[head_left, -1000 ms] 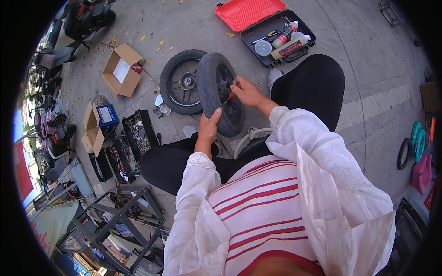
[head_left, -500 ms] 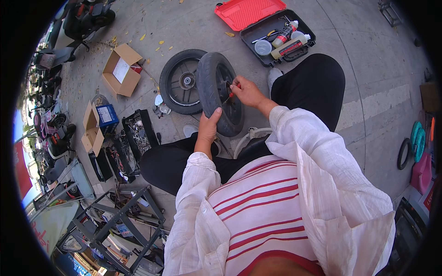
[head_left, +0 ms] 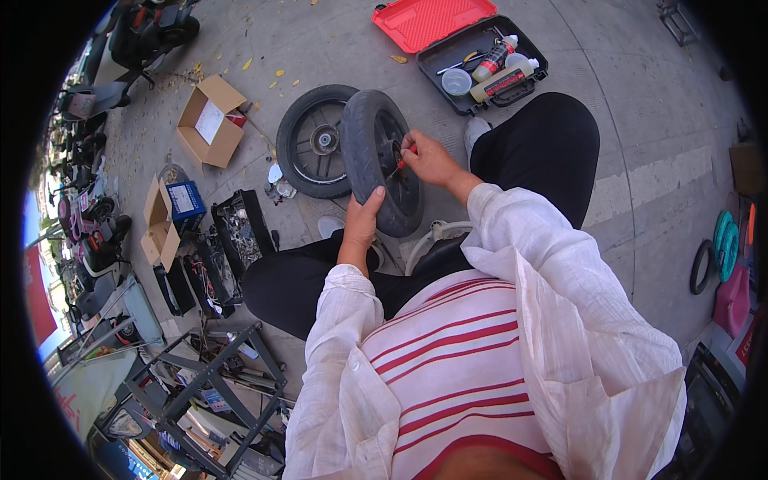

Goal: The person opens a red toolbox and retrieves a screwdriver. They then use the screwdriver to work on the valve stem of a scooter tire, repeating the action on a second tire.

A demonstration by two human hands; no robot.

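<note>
A black scooter wheel with its tyre (head_left: 370,160) stands upright between my knees, its spoked side turned to the right. My left hand (head_left: 365,218) grips the near lower edge of the tyre, thumb on the tread. Closed around a red-handled screwdriver (head_left: 402,164), my right hand (head_left: 432,163) is at the wheel's hub, and the tool's thin shaft points in among the spokes. What the tip touches is too small to tell. Just behind, a second wheel (head_left: 290,144) lies flat on the ground with its metal hub facing up.
An open toolbox (head_left: 512,98) with a red lid (head_left: 432,22), bottles and tools lies beyond my right knee. To the left are an open cardboard box (head_left: 223,150), a blue box (head_left: 186,203), black trays of small parts (head_left: 242,228) and a metal frame (head_left: 210,382). Scooters (head_left: 152,40) stand far left.
My right hand has shifted very slightly at the hub with the screwdriver. The wheel and my left hand stay almost exactly where they were.
</note>
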